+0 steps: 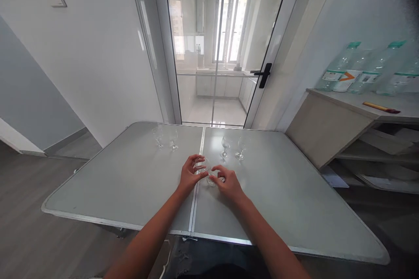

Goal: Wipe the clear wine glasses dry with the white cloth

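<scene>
Both my hands meet on a small clear stemmed glass [205,169] at the middle of a grey folding table [131,183]. My left hand [191,175] curls its fingers round the glass's bowl. My right hand [227,181] pinches near the glass's foot and stem. Two clear glasses [166,138] stand upright at the far left of the table. Two more glasses [233,147] stand upright just beyond my right hand.
A glass door [222,48] with a black handle [263,75] stands behind the table. A shelf unit [360,130] at the right carries large water bottles [366,69] and a yellow-handled tool [379,107]. Wooden floor lies to the left.
</scene>
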The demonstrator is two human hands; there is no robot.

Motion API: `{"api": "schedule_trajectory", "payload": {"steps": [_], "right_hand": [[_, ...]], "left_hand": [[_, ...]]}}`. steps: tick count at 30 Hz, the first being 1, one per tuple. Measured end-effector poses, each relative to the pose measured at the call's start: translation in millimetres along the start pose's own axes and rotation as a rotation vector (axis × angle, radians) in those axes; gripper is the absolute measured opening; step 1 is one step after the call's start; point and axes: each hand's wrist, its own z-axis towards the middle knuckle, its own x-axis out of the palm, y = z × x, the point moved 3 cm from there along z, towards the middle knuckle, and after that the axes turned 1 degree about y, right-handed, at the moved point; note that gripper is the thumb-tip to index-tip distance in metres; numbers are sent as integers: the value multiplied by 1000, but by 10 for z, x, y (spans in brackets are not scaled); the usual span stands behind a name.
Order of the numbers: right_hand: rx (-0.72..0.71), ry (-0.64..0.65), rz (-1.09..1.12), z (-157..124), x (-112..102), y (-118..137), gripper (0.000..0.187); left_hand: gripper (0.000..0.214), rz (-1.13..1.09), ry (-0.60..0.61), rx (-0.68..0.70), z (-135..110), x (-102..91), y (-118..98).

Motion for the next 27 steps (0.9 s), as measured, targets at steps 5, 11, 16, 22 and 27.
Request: {"api": "schedule_trajectory", "payload": {"steps": [5, 11, 16, 22, 27], "right_hand": [[-44, 39, -607, 67, 252, 80, 21], [-23, 56, -690, 70, 214, 21, 23], [41, -34, -686, 66, 34, -74, 26], [258, -281, -628, 62, -858, -513, 27], [361, -406, -632, 210, -1527, -819, 30]], "left_hand": [[65, -54, 40, 12, -22, -3, 7], [68, -9, 75, 15, -30, 29, 38], [70, 158, 20, 64, 7, -40, -14], [36, 632, -532, -141, 203, -720, -96], [26, 862, -649, -250, 488, -1136, -8]]}}
